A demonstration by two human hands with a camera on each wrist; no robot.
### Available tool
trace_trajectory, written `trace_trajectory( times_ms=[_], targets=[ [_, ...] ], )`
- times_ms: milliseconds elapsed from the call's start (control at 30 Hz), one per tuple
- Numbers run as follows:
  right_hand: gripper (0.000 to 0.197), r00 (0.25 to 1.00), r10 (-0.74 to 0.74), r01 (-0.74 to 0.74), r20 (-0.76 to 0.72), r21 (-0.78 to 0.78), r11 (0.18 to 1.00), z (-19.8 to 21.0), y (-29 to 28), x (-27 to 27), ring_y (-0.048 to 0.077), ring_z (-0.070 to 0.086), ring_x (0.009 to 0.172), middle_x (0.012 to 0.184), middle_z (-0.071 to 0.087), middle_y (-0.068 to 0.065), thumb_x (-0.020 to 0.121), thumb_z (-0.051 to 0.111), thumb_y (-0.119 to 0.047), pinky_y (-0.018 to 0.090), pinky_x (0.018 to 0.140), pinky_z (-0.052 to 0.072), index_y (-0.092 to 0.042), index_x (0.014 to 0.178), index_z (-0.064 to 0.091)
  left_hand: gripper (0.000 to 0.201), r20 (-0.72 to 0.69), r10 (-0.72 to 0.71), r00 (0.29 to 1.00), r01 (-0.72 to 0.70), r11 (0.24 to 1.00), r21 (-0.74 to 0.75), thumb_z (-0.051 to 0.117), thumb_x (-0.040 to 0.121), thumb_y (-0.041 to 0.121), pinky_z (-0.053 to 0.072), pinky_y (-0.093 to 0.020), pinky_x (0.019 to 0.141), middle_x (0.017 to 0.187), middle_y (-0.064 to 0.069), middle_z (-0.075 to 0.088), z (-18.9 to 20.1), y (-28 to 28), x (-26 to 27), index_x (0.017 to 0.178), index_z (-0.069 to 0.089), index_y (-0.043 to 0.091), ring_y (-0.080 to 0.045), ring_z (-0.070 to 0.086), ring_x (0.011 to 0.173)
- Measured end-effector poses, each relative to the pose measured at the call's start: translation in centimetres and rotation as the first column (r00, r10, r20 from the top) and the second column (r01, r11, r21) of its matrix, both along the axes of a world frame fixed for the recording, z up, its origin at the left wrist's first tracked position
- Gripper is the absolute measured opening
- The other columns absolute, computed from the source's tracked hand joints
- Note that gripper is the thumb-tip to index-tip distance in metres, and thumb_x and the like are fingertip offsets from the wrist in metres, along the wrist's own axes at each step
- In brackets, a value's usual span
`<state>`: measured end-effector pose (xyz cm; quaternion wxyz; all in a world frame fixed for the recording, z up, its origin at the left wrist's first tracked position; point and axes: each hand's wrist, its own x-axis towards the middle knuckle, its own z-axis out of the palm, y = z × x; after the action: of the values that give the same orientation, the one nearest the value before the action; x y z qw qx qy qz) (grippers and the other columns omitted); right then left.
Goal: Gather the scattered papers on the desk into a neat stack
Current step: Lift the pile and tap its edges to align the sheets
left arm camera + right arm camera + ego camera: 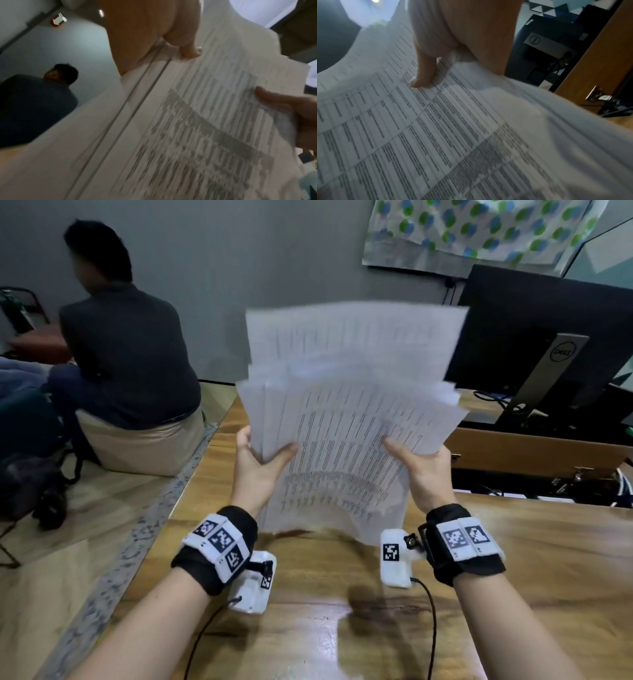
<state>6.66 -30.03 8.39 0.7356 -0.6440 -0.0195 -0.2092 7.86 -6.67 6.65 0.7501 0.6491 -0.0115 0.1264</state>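
Observation:
A bundle of white printed papers [346,412] stands upright above the wooden desk [513,559], its sheets fanned and uneven at the top, its lower edge just above the desk surface. My left hand [260,463] grips the bundle's left edge, thumb on the front sheet. My right hand [421,467] grips the right edge the same way. In the left wrist view the papers [171,128] fill the frame with the thumb of my left hand [188,47] on them. In the right wrist view my right thumb presses the printed sheet [436,135].
A black monitor [548,337] on a silver stand sits at the desk's back right, with a cardboard box [534,453] in front of it. A person [126,350] sits with their back turned on the left, beyond the desk's left edge.

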Motion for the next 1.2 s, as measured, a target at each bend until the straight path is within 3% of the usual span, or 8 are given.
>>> trace_trajectory(
  times_ms=[100, 267, 400, 633, 767, 900, 1067, 1200],
  targets=[
    [0.043, 0.997, 0.001, -0.008, -0.078, -0.081, 0.997, -2.0, 0.5, -0.7, 0.003, 0.070, 0.083, 0.097, 0.070, 0.001, 0.071, 0.074, 0.004, 0.019, 0.071, 0.056, 0.002, 0.113, 0.061, 0.060, -0.059, -0.019, 0.998, 0.019, 1.000, -0.010, 0.072, 0.076, 0.009, 0.048, -0.029, 0.095, 0.110, 0.008, 0.056, -1.3, -0.5, -1.0, 0.121, 0.033, 0.015, -0.005, 0.056, 0.104],
    [0.040, 0.998, -0.033, 0.029, -0.048, -0.081, 0.996, -0.5, 0.3, -0.5, 0.010, 0.070, 0.091, 0.100, 0.071, 0.003, 0.072, 0.074, -0.001, 0.024, 0.077, 0.057, 0.001, 0.111, 0.063, 0.072, -0.013, -0.045, 0.999, 0.045, 0.999, 0.021, 0.078, 0.067, 0.019, 0.054, -0.010, 0.074, 0.116, -0.005, 0.064, -0.1, -0.4, 0.0, 0.128, 0.044, 0.003, -0.002, 0.063, 0.100],
    [0.023, 0.998, -0.063, 0.063, 0.020, -0.021, 0.998, 2.2, 0.6, -0.2, 0.009, 0.070, 0.084, 0.091, 0.072, -0.003, 0.079, 0.069, -0.005, 0.025, 0.075, 0.057, -0.014, 0.099, 0.064, 0.050, 0.074, -0.022, 0.997, 0.022, 1.000, -0.007, 0.071, 0.076, 0.006, 0.052, -0.008, 0.069, 0.100, 0.006, 0.064, 1.9, -0.9, 0.0, 0.120, 0.047, 0.002, 0.012, 0.066, 0.081],
    [0.011, 0.986, -0.093, 0.096, 0.136, -0.016, 0.995, 5.9, 0.7, 0.5, 0.014, 0.069, 0.088, 0.096, 0.071, 0.003, 0.085, 0.066, -0.018, 0.025, 0.077, 0.055, -0.016, 0.096, 0.067, 0.053, 0.151, -0.051, 0.987, 0.054, 0.998, -0.016, 0.075, 0.072, 0.010, 0.056, -0.016, 0.075, 0.103, 0.003, 0.064, 4.1, -0.9, 0.1, 0.118, 0.050, 0.006, 0.002, 0.065, 0.090],
    [0.014, 0.978, -0.167, 0.164, 0.121, 0.032, 0.986, 6.1, 0.4, 1.0, 0.008, 0.062, 0.070, 0.072, 0.068, -0.009, 0.085, 0.063, -0.012, 0.023, 0.068, 0.051, -0.019, 0.074, 0.063, 0.044, 0.177, -0.054, 0.983, 0.053, 0.999, 0.009, 0.074, 0.072, 0.002, 0.053, -0.010, 0.064, 0.095, 0.008, 0.060, 4.5, -0.6, 0.2, 0.100, 0.047, 0.023, 0.011, 0.064, 0.078],
    [0.007, 0.971, -0.223, 0.215, 0.086, 0.093, 0.972, 5.8, 0.1, 1.0, 0.008, 0.048, 0.064, 0.070, 0.051, -0.005, 0.073, 0.051, -0.016, 0.021, 0.059, 0.039, -0.019, 0.068, 0.048, 0.055, 0.188, -0.062, 0.980, 0.059, 0.998, 0.020, 0.073, 0.072, 0.000, 0.053, -0.011, 0.064, 0.097, 0.008, 0.056, 4.4, -0.6, 0.1, 0.113, 0.039, 0.015, 0.013, 0.063, 0.078],
    [0.011, 0.971, -0.182, 0.175, 0.157, 0.058, 0.983, 6.5, 0.6, 0.9, 0.000, 0.060, 0.071, 0.078, 0.064, -0.002, 0.087, 0.059, -0.015, 0.014, 0.073, 0.046, -0.021, 0.079, 0.056, 0.057, 0.183, -0.066, 0.981, 0.063, 0.998, 0.023, 0.075, 0.071, 0.003, 0.054, -0.012, 0.067, 0.101, 0.005, 0.057, 4.4, -0.6, 0.1, 0.113, 0.040, 0.019, -0.003, 0.061, 0.089],
    [0.012, 0.953, -0.272, 0.267, 0.130, 0.058, 0.962, 5.8, 0.3, 1.6, 0.001, 0.052, 0.059, 0.061, 0.060, -0.011, 0.074, 0.062, -0.012, 0.018, 0.064, 0.041, -0.015, 0.067, 0.054, 0.055, 0.188, -0.070, 0.980, 0.065, 0.997, 0.029, 0.076, 0.070, 0.003, 0.053, -0.011, 0.064, 0.097, 0.005, 0.059, 4.5, -0.7, 0.3, 0.109, 0.041, 0.019, 0.002, 0.064, 0.081]
  ],
)
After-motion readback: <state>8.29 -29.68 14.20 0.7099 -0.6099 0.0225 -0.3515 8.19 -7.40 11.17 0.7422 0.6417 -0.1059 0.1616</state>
